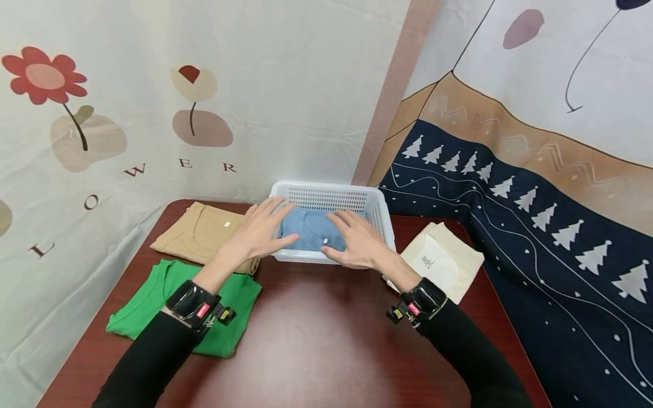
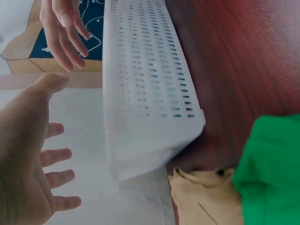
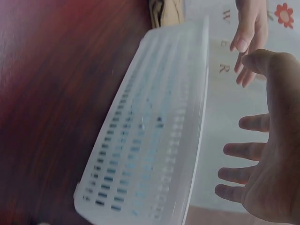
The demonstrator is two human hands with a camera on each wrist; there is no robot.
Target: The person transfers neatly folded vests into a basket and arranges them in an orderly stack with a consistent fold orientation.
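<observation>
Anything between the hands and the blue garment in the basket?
Nothing visible. The left hand and right hand hover above the open top of the white basket; the blue garment lies uncovered inside.

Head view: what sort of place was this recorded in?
Looks like an indoor corner, possibly a makeshift recording set: wrinkled printed sheets hang like walls behind a reddish-brown table, which holds a white basket among folded garments.

1 blue garment [image 1: 310, 228] in basket [image 1: 331, 196]
</observation>
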